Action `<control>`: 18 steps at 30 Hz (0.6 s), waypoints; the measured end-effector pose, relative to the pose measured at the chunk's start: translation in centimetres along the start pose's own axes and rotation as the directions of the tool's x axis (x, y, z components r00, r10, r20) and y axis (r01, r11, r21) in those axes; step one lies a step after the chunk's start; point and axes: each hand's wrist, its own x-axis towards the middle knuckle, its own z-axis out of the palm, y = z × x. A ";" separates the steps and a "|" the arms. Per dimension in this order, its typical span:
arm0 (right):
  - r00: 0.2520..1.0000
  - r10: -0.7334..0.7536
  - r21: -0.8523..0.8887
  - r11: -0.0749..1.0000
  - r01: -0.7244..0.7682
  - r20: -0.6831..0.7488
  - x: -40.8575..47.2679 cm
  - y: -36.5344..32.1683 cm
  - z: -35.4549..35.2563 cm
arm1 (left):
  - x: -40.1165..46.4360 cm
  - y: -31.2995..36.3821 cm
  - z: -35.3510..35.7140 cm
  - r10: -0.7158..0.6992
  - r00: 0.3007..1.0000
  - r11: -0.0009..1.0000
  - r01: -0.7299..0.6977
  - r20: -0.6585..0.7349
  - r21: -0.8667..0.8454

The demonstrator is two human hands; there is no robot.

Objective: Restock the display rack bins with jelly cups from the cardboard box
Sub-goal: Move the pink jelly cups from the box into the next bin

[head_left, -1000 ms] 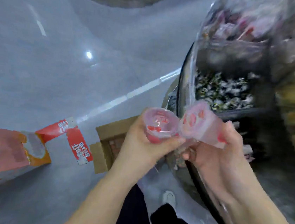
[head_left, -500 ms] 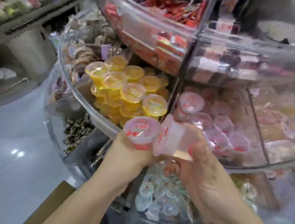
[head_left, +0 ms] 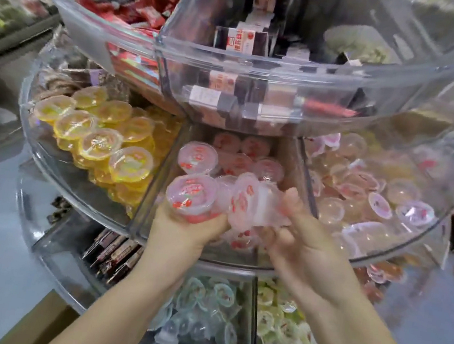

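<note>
left grip (head_left: 186, 223) curled round pink jelly cup (head_left: 190, 196), right grip (head_left: 297, 236) clutching tilted cup (head_left: 253, 206)

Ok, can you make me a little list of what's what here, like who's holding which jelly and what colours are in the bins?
left hand: the left hand grips a pink jelly cup, lid facing up
right hand: the right hand grips a second pink cup, tipped on its side
where: both at the front wall of the middle bin, which holds pink cups
bin to the left: yellow jelly cups
bin to the right: pale pink and clear cups
shelf below: blue cups and green cups
cardboard box: one corner shows at bottom left
</note>
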 end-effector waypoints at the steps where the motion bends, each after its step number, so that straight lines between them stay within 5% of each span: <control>1: 0.999 0.028 0.102 0.994 -0.030 0.017 0.3 0.0 -0.3 | 0.1 -0.1 -0.4 0.003 1.000 1.000 -0.003 -0.021 0.011; 6: 0.993 0.097 0.382 0.922 -0.067 -0.061 1.8 -0.3 -0.3 | 0.8 0.2 -2.1 0.024 0.998 0.996 -0.019 -0.055 0.089; 10: 0.975 0.137 0.258 0.962 -0.088 -0.177 2.9 -0.2 -0.4 | 0.8 0.2 -2.6 0.028 0.999 0.996 -0.025 -0.043 0.089; 15: 0.997 0.081 0.266 0.960 -0.083 0.017 3.0 0.3 -0.7 | 0.9 0.2 -2.9 0.034 0.999 0.994 -0.032 -0.022 0.105; 18: 0.991 0.007 0.127 0.992 -0.024 0.135 2.5 0.5 -0.9 | 0.9 0.4 -3.2 0.032 0.999 0.994 -0.031 -0.014 0.101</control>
